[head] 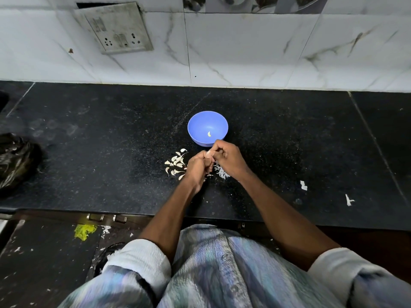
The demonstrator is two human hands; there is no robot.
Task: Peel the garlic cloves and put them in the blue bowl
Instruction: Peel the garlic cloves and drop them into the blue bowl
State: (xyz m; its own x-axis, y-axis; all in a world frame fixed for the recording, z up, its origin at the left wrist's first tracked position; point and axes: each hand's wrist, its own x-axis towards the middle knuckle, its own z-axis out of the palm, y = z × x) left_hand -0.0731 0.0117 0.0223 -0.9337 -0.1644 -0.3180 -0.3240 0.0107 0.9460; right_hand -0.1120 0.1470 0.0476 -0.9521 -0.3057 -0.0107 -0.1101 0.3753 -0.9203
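Head view looks down on a black speckled table (111,152) set against a white marbled tile wall (244,52). Near the middle stands the blue bowl (200,123), upright, with one pale peeled clove (209,134) lying at its bottom. Just in front of the bowl both hands meet: the left hand (196,166) and the right hand (226,157) have their fingers curled together round a small pale garlic clove (208,154), pinched between them (most of it is hidden by the fingers). The right hand's knuckles overlap the bowl's near rim in this view; whether they touch it I cannot tell. A cluster of unpeeled garlic cloves (175,163) lies on the table just left of the left hand, and white bits of skin (221,172) lie under the right wrist. A dark crumpled plastic bag (15,161) sits at the table's far left edge, and a switch plate (117,27) hangs on the wall.
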